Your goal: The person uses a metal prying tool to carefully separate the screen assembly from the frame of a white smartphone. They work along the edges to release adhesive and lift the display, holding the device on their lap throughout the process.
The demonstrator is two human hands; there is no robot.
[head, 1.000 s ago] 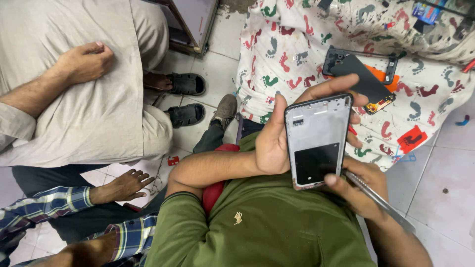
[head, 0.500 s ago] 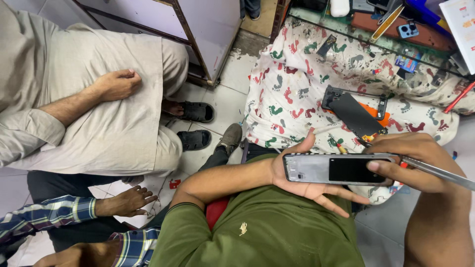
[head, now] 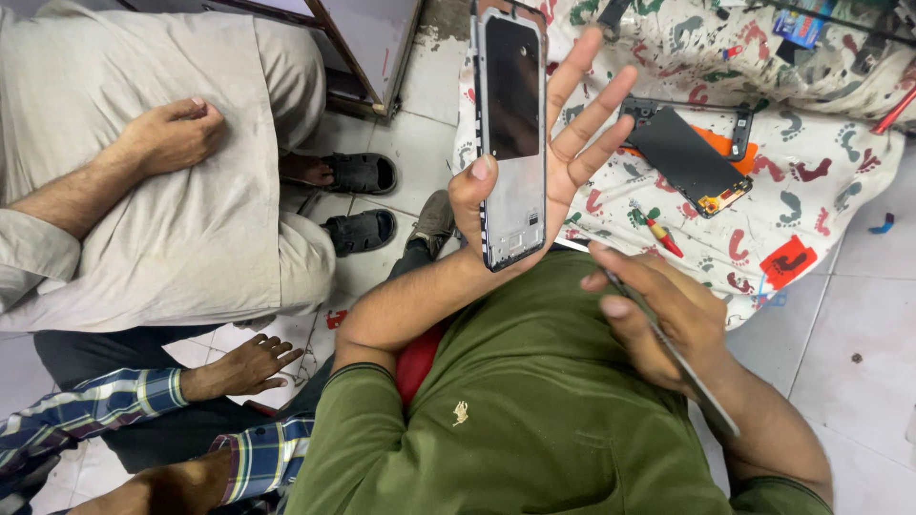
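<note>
My left hand (head: 575, 157) holds a phone frame (head: 512, 133) upright on its palm, thumb pressed on the left edge and fingers spread behind it. The frame's dark inner side faces me, its silver lower part near my thumb. My right hand (head: 660, 322) rests lower, over my green shirt, closed on a thin metal tool (head: 711, 405). The tool's tip points toward the frame's bottom edge and stays just apart from it.
A patterned cloth (head: 821, 124) covers the surface ahead, with a black phone back cover (head: 682, 153) and a small red screwdriver (head: 658, 234) on it. A person in beige (head: 143, 191) sits at left, sandals (head: 358, 229) on the tiled floor. Another person's hand (head: 243, 367) in a plaid sleeve lies lower left.
The phone frame has turned from lying sideways to standing upright and has risen in my left hand. My right hand has come off its end and dropped lower with the tool.
</note>
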